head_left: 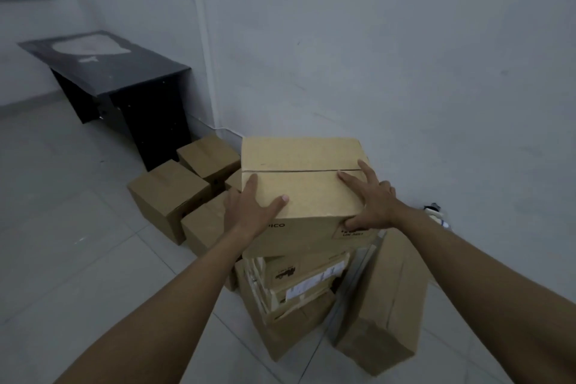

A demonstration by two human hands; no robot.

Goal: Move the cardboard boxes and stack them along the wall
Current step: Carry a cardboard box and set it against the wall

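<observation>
A closed cardboard box (299,159) sits on top of a stack of boxes (293,296) beside the white wall (374,56). My left hand (249,209) holds its near left corner, index finger and thumb flat on the lid and the other fingers down the left side. My right hand (371,199) holds the near right corner, fingers spread on the lid and thumb on the front face. The box below carries shipping labels and is partly hidden.
Several smaller cardboard boxes (168,193) stand on the tiled floor left of the stack. A tall box (386,299) leans at the stack's right. A black desk (118,72) stands against the wall at the back left. Something small lies on the floor by the wall (436,212).
</observation>
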